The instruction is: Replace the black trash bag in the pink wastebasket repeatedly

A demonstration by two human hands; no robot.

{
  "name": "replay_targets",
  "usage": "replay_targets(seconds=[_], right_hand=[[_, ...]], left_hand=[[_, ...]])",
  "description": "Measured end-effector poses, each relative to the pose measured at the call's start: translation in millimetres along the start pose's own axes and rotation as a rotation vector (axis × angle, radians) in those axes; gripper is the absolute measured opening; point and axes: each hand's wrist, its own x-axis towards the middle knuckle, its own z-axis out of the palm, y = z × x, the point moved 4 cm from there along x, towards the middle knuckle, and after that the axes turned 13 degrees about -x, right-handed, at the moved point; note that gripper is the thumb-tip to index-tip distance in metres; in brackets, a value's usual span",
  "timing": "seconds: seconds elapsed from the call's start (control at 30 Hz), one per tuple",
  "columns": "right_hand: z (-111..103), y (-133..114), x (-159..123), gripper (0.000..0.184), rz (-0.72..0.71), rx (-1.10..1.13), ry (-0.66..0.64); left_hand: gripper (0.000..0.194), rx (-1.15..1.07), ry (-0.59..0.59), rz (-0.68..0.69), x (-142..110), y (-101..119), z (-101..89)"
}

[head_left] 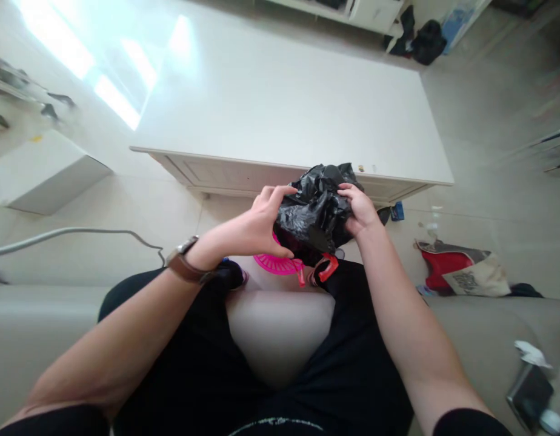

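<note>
A crumpled black plastic bag (317,209) with red drawstring handles (329,267) is held up in front of me, over my knees. My left hand (262,224), with a brown watch on its wrist, grips the bag's left side, fingers curled round it. On the bag's right side, my right hand (359,209) pinches the plastic. Just below the bag a pink slotted plastic thing (277,264) shows, partly hidden behind the bag and my left hand.
I sit on a grey sofa (471,327) in black shorts. A long white table (284,103) stands ahead on a tiled floor. A red and cream tote bag (462,272) lies on the floor to the right. A dark device (530,393) rests on the sofa.
</note>
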Motion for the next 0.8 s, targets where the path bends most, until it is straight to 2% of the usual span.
replay_targets(seconds=[0.03, 0.07, 0.13, 0.17, 0.23, 0.3, 0.33, 0.4, 0.5, 0.53, 0.6, 0.63, 0.67, 0.7, 0.77, 0.8], right_hand=[[1, 1, 3, 0.021, 0.064, 0.081, -0.001], [3, 2, 5, 0.020, 0.122, 0.158, -0.004], [10, 4, 7, 0.016, 0.212, 0.285, -0.035], [14, 5, 6, 0.014, 0.238, 0.329, -0.060], [21, 5, 5, 0.010, 0.236, 0.374, -0.101], [26, 5, 3, 0.013, 0.172, 0.354, -0.126], [27, 4, 2, 0.018, 0.131, 0.311, -0.129], [25, 3, -1, 0.036, 0.024, 0.148, -0.090], [21, -3, -11, 0.070, -0.247, -0.255, -0.015], [24, -4, -17, 0.082, -0.350, -0.416, -0.046], [36, 1, -30, 0.100, -0.488, -0.755, -0.193], [43, 8, -35, 0.100, -0.507, -0.913, -0.272], [49, 15, -39, 0.092, -0.498, -1.049, -0.327], [53, 21, -41, 0.076, -0.474, -1.151, -0.350], [56, 26, -40, 0.042, -0.438, -1.242, -0.313], [54, 25, -37, 0.036, -0.442, -1.238, -0.261]], left_hand=[[0.125, 0.032, 0.054, -0.042, 3, -18, 11.1], [0.135, 0.063, 0.105, -0.083, 5, -34, 19.8], [0.133, 0.107, 0.173, -0.143, 10, -53, 28.8], [0.121, 0.126, 0.183, -0.170, 13, -57, 29.6], [0.081, 0.170, 0.154, -0.201, 22, -59, 26.9], [0.047, 0.212, 0.126, -0.211, 31, -59, 20.2], [0.037, 0.214, 0.141, -0.214, 35, -60, 15.5], [0.025, 0.150, 0.235, -0.230, 43, -64, 4.0], [0.017, -0.039, 0.419, -0.244, 48, -72, -12.9], [0.016, -0.113, 0.461, -0.240, 49, -75, -16.9], [0.015, -0.287, 0.507, -0.245, 51, -81, -21.6], [0.016, -0.383, 0.518, -0.261, 52, -83, -22.6], [0.018, -0.473, 0.520, -0.286, 52, -86, -22.8], [0.019, -0.540, 0.515, -0.318, 52, -88, -23.1], [0.021, -0.562, 0.471, -0.378, 50, -91, -26.1], [0.020, -0.497, 0.441, -0.397, 48, -92, -30.3]])
